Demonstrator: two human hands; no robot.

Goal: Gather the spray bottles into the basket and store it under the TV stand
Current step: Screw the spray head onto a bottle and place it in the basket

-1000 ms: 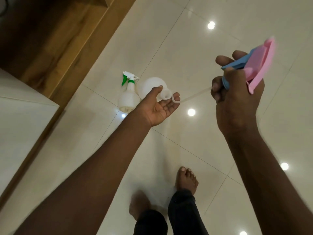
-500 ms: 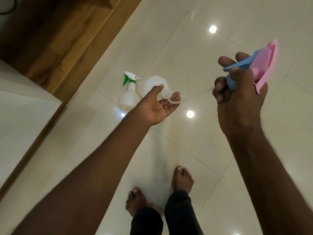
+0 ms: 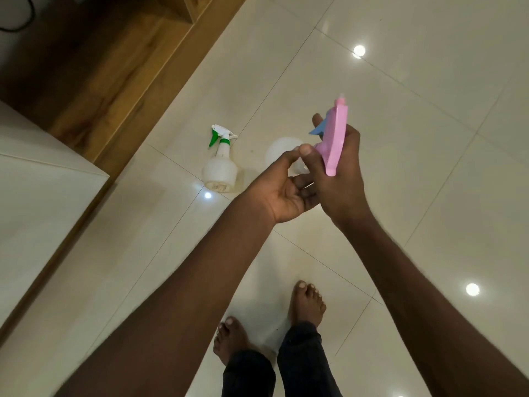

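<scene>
The shiny floor and what stood on it

The floor (image 3: pixel 415 144) was made of big pale tiles, and small round lights shone in it. A white bottle (image 3: pixel 219 169) with a green trigger stood upright on a tile, near a wooden edge (image 3: pixel 160 90). Two bare feet (image 3: pixel 307 303) stood on the tiles lower down, well apart from the bottle.

— What blocks the way down to the floor (image 3: pixel 415 138)?
— A green-triggered spray bottle (image 3: pixel 219 167) stands near the wooden TV stand (image 3: pixel 94 90); a white bottle (image 3: pixel 282 151) sits beside it, behind both hands.
— And free room?
— Bare tile lies open to the right.
</scene>
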